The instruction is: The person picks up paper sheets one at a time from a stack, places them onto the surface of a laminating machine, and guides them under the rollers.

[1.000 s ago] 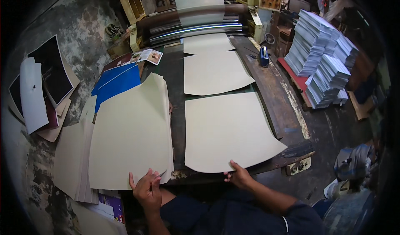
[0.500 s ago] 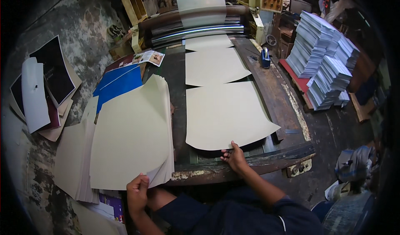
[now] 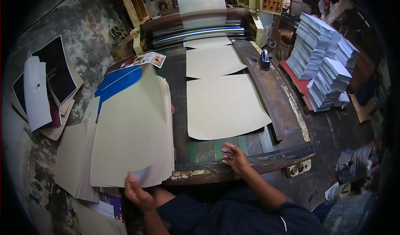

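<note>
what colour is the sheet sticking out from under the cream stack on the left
Bright blue: the blue sheet shows above the cream stack, seen in the head view.

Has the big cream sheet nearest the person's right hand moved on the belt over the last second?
Yes. The cream sheet has slid up the belt toward the rollers, away from the table's near edge and the right hand.

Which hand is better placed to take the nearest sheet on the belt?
Right. The right hand is open just below the near edge of the sheet, while the left hand is pinching a corner of the pile beside it.
</note>
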Available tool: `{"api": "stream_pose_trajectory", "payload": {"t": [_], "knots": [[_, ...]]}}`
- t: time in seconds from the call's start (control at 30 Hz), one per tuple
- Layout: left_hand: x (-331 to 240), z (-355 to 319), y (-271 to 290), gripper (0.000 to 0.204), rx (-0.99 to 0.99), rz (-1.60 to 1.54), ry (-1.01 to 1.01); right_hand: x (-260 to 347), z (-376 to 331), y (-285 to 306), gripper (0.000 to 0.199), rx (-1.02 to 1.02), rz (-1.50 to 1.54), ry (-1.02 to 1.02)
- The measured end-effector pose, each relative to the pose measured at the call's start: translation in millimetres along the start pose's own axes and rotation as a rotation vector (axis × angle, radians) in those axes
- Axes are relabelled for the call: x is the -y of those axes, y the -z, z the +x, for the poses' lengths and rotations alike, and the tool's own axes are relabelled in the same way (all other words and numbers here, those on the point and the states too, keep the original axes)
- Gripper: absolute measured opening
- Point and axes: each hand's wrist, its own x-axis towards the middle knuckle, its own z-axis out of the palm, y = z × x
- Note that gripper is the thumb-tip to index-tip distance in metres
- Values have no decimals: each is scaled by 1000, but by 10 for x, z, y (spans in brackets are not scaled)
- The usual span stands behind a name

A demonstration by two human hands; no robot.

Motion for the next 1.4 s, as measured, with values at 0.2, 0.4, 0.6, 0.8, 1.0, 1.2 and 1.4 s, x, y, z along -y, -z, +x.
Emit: {"api": "stream_pose_trajectory", "payload": {"t": [0.2, 0.4, 0.6, 0.8, 1.0, 1.2, 1.4], "knots": [[-475, -145, -214, 29, 625, -88, -347, 595, -729, -532, 68, 517, -72, 127], [-609, -83, -63, 29, 791, 102, -569, 636, -1055, -497, 39, 242, -439, -64], [-316, 65, -51, 68, 650, 514, -392, -87, -1338, 158, 27, 170, -81, -32], [-72, 9, -32, 57, 638, 563, -324, -459, -1625, 356, 27, 36, 87, -318], [-131, 34, -42, 59, 638, 513, -290, -539, -1572, 432, 29, 69, 52, -440], [-187, 27, -66, 52, 571, 436, -189, -432, -1394, 232, 32, -28, -22, -417], [-175, -32, -180, 49, 466, 436, -72, -261, -734, 273, 33, -20, 58, -346]]}}
